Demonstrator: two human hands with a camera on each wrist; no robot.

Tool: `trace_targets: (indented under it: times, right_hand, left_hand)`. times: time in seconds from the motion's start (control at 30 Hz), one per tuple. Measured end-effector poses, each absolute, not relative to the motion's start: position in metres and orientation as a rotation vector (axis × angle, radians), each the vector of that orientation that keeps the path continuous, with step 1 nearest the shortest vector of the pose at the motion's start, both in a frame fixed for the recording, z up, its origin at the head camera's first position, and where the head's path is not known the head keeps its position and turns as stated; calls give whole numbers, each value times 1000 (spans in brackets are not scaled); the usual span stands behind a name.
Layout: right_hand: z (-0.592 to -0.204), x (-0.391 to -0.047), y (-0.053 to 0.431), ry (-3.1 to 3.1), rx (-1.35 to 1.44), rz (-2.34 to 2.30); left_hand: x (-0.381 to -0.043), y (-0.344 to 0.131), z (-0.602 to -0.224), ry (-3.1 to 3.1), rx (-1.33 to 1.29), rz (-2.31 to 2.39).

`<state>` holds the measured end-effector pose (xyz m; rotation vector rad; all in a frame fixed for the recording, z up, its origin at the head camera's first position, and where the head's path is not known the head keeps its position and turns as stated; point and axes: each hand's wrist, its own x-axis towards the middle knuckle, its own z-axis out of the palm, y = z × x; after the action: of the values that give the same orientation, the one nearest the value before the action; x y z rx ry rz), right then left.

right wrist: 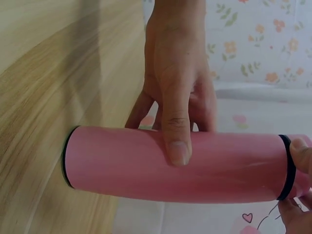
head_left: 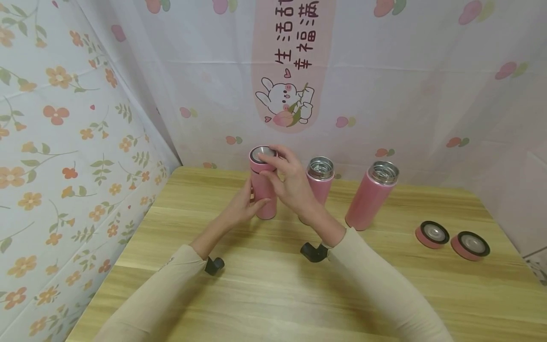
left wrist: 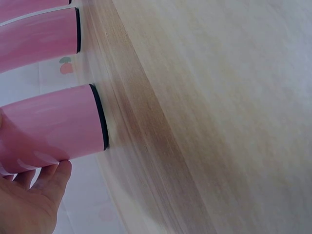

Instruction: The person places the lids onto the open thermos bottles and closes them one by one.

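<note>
A pink thermos bottle (head_left: 264,187) stands upright on the wooden table at the back, its pink lid (head_left: 256,166) on top. My left hand (head_left: 242,207) grips the bottle's body; the right wrist view shows that thumb (right wrist: 178,126) across the front, with the other fingers behind. My right hand (head_left: 295,183) holds the lid, its thumb at the lid's side and a finger reaching over the grey-centred top. In the left wrist view, the bottle's black-edged base (left wrist: 100,117) is at the tabletop. Part of the lid is hidden by my right hand.
Two pink bottles without lids, a middle one (head_left: 319,187) and a right one (head_left: 369,203), stand to the right with steel mouths showing. Two loose lids (head_left: 431,235) lie further right. A printed cloth (head_left: 205,85) hangs behind the table (head_left: 256,294).
</note>
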<state>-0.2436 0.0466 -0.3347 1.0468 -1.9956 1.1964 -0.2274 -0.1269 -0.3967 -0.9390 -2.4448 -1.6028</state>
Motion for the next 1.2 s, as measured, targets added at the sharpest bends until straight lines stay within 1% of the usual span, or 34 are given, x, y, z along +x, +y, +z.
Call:
trace_targets:
  times: [0.23, 0.47, 0.83, 1.0, 1.2]
  right_hand:
    - [-333, -243, 49, -1992, 1063, 1227]
    - [-330, -240, 48, -2032, 1051, 1150]
    - [-333, -241, 48, -2035, 1019, 1106]
    - [-334, -241, 47, -2028, 1006, 1107]
    - [-334, -240, 43, -1993, 968, 1090]
  left_hand:
    - [-227, -128, -396, -2454, -933, -1619]
    - [-245, -133, -425, -2432, -955, -1558]
    - [-224, -127, -394, -2434, -976, -1547]
    - [-223, -127, -392, -2447, -951, -1594]
    - [-230, -128, -401, -2422, -966, -1616]
